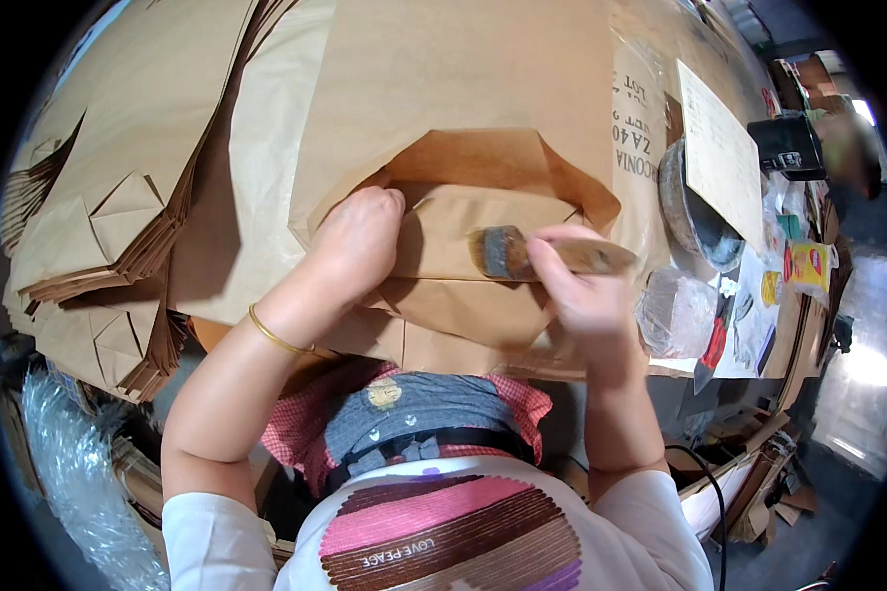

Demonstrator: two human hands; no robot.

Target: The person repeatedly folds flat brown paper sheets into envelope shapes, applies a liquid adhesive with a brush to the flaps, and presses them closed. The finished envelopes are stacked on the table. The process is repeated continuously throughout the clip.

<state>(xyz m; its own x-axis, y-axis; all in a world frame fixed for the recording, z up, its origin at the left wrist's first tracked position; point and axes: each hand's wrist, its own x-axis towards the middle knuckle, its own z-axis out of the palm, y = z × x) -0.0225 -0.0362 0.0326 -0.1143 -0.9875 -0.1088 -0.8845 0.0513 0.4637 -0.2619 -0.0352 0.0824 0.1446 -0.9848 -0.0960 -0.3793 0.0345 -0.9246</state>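
closest to the camera we see our own white shirt with a striped round print (pixel 450 532), and above it a red checked apron with a grey pocket (pixel 419 419). both our forearms rise from there to the counter (pixel 680 366), which is covered with brown paper.

our left hand (pixel 357 246) lies flat, palm down, with fingers closed together, on the folded bottom of a brown paper bag (pixel 463 295). it presses the paper and grips nothing. a thin gold bangle (pixel 278 338) sits on this wrist.

our right hand (pixel 586 286) is closed around the wooden handle of a brush (pixel 547 254). the long axis of the brush runs nearly level across the picture, left to right. the dark bristle head points to our left and touches the folded flap of the bag, between our two hands. the handle end points to our right and sticks out past the fingers.

the bag lies just in front of us, with its opened diamond-shaped bottom toward us and its long body going away from us.

on the left we see stacks of finished folded bags (pixel 99 246). on the right, near the brush hand, stands a dark round bowl (pixel 695 207), partly under a sheet of pale card (pixel 719 153), and a crumpled clear plastic bag (pixel 675 313) lies just beside our right wrist.
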